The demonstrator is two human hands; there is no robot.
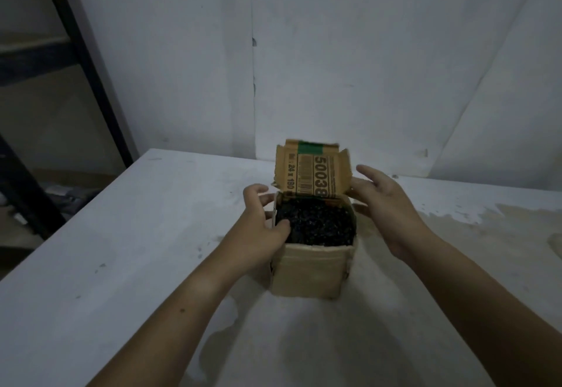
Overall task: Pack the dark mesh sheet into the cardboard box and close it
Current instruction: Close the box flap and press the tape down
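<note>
From my remote seat I see the box (307,271) standing on the table (121,265), nearer its far edge than its near one. The mesh sheet (319,222) is already inside, bunched up and filling the box level with the rim. The lid (313,174) stands upright at the far side, printed face toward me, with a strip of green tape (310,147) along its top edge.

My left hand (258,225) grips the box's left wall, its thumb (281,226) hooked over the rim onto the mesh. I take that as both steadying the box and keeping the springy sheet down so that it will not lift the lid. My right hand (386,204) is by the right wall, its fingers (369,174) straight and spread, holding nothing. They are close to the lid's right side tab, though I cannot tell if they touch it. I judge the packing done and the closing not yet begun. The thumb must come out before the lid folds down.
</note>
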